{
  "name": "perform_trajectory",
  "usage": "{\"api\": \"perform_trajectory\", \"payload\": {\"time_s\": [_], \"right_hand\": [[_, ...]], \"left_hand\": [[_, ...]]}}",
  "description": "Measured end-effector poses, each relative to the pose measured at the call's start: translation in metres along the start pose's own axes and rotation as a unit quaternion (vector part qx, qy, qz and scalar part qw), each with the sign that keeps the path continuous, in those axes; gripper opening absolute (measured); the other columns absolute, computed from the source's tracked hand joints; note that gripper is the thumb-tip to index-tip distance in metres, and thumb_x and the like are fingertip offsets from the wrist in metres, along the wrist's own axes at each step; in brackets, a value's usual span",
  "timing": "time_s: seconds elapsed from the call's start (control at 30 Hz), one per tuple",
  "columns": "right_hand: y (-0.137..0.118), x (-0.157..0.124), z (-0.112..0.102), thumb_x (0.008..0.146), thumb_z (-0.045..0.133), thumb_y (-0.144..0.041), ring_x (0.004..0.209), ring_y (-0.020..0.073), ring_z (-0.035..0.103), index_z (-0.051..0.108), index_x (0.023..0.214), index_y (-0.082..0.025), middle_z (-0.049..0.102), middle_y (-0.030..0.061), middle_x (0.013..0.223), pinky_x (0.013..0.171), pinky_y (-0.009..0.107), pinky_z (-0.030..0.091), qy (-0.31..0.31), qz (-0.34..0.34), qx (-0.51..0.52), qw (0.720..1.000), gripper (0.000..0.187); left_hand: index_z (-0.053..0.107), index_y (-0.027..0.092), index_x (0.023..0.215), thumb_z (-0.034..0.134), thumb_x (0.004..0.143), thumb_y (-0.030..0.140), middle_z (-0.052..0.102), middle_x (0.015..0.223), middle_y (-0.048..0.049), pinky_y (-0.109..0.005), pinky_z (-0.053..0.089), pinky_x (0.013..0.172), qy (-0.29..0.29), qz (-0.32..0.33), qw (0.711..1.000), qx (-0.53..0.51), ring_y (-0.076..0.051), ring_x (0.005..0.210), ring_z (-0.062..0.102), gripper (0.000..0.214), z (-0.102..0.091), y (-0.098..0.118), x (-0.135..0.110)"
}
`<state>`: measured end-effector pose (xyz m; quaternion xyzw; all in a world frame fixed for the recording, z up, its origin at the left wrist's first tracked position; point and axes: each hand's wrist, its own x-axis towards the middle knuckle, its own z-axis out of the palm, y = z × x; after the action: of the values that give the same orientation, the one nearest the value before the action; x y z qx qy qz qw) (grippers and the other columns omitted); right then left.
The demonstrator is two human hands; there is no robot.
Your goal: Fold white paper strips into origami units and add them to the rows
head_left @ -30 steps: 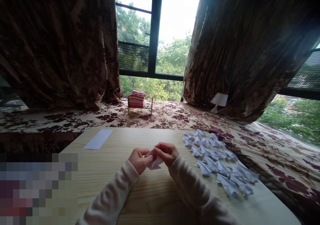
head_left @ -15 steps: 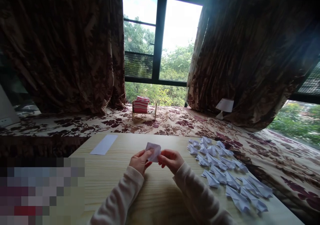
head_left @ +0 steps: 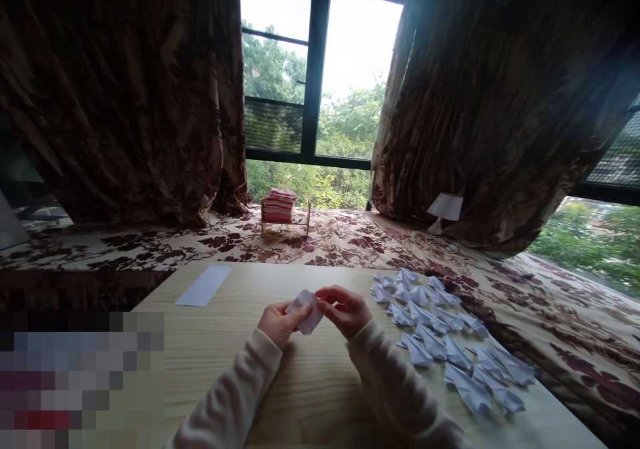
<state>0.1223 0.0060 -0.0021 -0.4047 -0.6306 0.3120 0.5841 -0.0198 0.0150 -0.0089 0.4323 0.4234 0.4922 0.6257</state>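
A small folded piece of white paper (head_left: 306, 310) is held between both hands just above the light wooden table (head_left: 240, 376). My left hand (head_left: 280, 322) pinches its left side, fingers closed on it. My right hand (head_left: 349, 310) pinches its right side with thumb and fingers. Both arms wear cream sleeves. To the right of my right hand lie several folded white paper pieces (head_left: 440, 332) in rows on the table.
A flat white paper strip (head_left: 203, 285) lies at the table's far left. Beyond the table, a floral cloth carries a tiny wooden bed with striped bedding (head_left: 283, 208) and a small white lamp (head_left: 444, 208). Dark curtains frame the window. A pixelated patch covers the lower left.
The paper went from low at the table to lifted upright, and now sits lower again between both hands, pinched closer together. The view shifted slightly.
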Motion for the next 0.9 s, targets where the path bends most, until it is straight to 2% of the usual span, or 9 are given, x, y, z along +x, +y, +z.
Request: {"api": "perform_trajectory", "payload": {"time_s": [0.13,0.23,0.37,0.57,0.77,0.9], "right_hand": [[0.003,0.001,-0.002,0.065,0.062,-0.027,0.054,0.0115,0.051,0.065,0.072,-0.016,0.058,0.0027,0.064,0.042,0.02,0.039,-0.004,-0.029,-0.023,0.999,0.013],[0.006,0.002,-0.002,0.065,0.063,-0.029,0.053,0.0114,0.05,0.065,0.072,-0.016,0.059,0.0024,0.061,0.047,0.023,0.042,-0.003,-0.017,0.0,1.0,0.015],[0.008,0.002,-0.003,0.065,0.064,-0.033,0.052,0.012,0.051,0.065,0.072,-0.015,0.06,0.0028,0.06,0.049,0.025,0.044,0.003,0.002,0.015,1.0,0.019],[0.008,0.002,-0.002,0.064,0.064,-0.033,0.052,0.0119,0.051,0.065,0.072,-0.015,0.061,0.0029,0.06,0.049,0.025,0.044,0.002,-0.002,0.036,0.999,0.019],[0.007,0.001,-0.001,0.062,0.067,-0.035,0.053,0.0125,0.052,0.066,0.072,-0.016,0.062,0.0029,0.061,0.05,0.026,0.044,0.0,0.023,0.066,0.998,0.022],[0.006,0.001,-0.001,0.062,0.067,-0.034,0.052,0.0125,0.052,0.067,0.071,-0.016,0.062,0.0028,0.06,0.05,0.026,0.044,0.001,0.025,0.064,0.998,0.02]], "left_hand": [[0.07,0.011,0.071,0.078,0.039,0.038,0.063,0.056,-0.0041,-0.028,0.041,0.056,-0.028,-0.014,0.999,0.009,-0.015,0.055,0.055,0.043,-0.001,0.004,-0.003],[0.069,0.013,0.07,0.073,0.042,0.034,0.063,0.059,-0.0033,-0.028,0.041,0.059,-0.06,-0.027,0.998,0.026,-0.015,0.058,0.055,0.035,-0.004,0.012,-0.007],[0.069,0.014,0.07,0.066,0.048,0.029,0.062,0.059,-0.0015,-0.027,0.042,0.062,-0.066,-0.034,0.997,0.008,-0.014,0.059,0.054,0.026,-0.008,0.023,-0.009],[0.069,0.013,0.069,0.071,0.046,0.043,0.059,0.054,-0.0004,-0.027,0.041,0.057,-0.001,-0.022,1.0,0.009,-0.012,0.054,0.051,0.037,-0.005,0.02,-0.006],[0.069,0.013,0.068,0.074,0.042,0.045,0.059,0.054,-0.0007,-0.026,0.041,0.058,-0.009,-0.024,1.0,0.003,-0.012,0.052,0.051,0.042,-0.004,0.022,-0.009],[0.067,0.012,0.067,0.06,0.053,0.059,0.062,0.059,-0.0038,-0.027,0.042,0.059,-0.023,-0.065,0.998,-0.002,-0.016,0.06,0.055,0.05,-0.005,0.028,-0.007]]}}
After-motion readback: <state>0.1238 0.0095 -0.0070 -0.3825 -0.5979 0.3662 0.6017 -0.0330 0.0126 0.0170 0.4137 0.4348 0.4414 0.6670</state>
